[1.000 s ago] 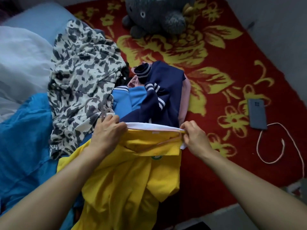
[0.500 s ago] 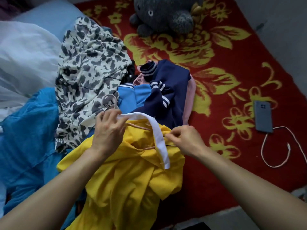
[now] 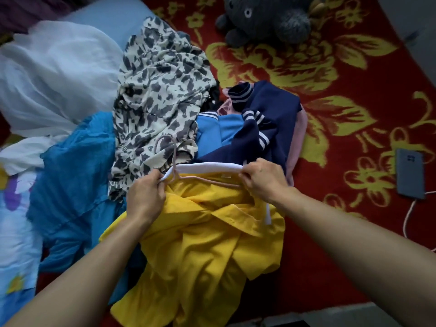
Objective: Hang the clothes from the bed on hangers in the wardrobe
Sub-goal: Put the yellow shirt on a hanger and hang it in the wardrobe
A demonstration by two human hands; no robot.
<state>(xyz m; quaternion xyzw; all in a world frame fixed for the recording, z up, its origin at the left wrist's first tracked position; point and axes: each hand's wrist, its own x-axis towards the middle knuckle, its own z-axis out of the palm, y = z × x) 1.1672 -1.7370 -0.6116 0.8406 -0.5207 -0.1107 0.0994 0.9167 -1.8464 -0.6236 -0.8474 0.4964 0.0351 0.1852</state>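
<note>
Far left: sheer white fabric (image 3: 54, 74), one crinkled blue garment (image 3: 70, 185) nearer. One blotchy black-and-cream print garment (image 3: 160, 90), soft folds. Left hand (image 3: 146, 197) pinches end of white ribbed collar (image 3: 207, 166) by single thin pink hanger (image 3: 174, 161). Yellow shirt (image 3: 207, 244) bunched near centre on bed. Right hand (image 3: 262, 182) pinches collar's other end. Navy striped knit (image 3: 276, 119) behind. Far right: one flat grey phone (image 3: 409, 175) on red floral blanket (image 3: 354, 67).

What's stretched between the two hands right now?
In the head view, a white band spans from left hand to right hand, with the pink hanger just beneath.
</note>
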